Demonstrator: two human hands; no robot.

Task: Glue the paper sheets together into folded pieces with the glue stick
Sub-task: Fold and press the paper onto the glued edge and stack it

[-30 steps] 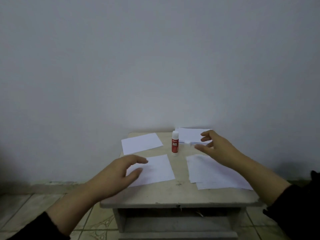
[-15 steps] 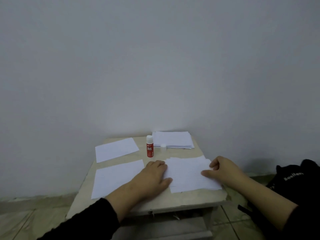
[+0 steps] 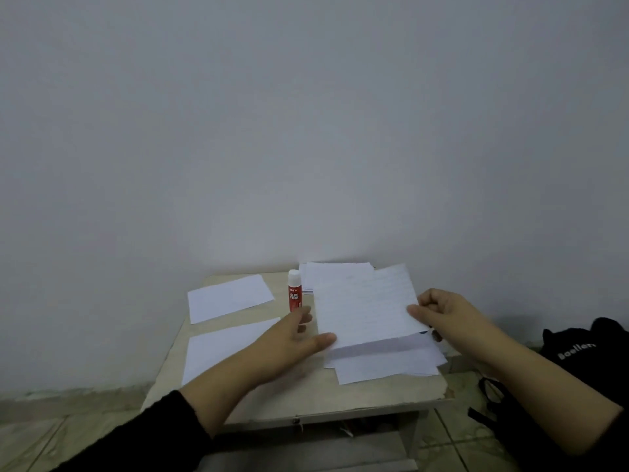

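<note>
Right hand (image 3: pixel 446 313) pinches the lifted white lined paper sheet (image 3: pixel 366 303) — left hand (image 3: pixel 292 338), open, nearer the upright red-and-white glue stick (image 3: pixel 294 290) just beyond it.

A plain pale wall (image 3: pixel 306 114) fills most of the view under dim, even light. A small worn beige table (image 3: pixel 374 393) stands against it on a patterned tile floor (image 3: pixel 41 437). A black bag (image 3: pixel 585 356) lies right of the table.

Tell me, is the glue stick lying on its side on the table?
No, the glue stick stands upright on the table, left of the lifted sheet.
</note>
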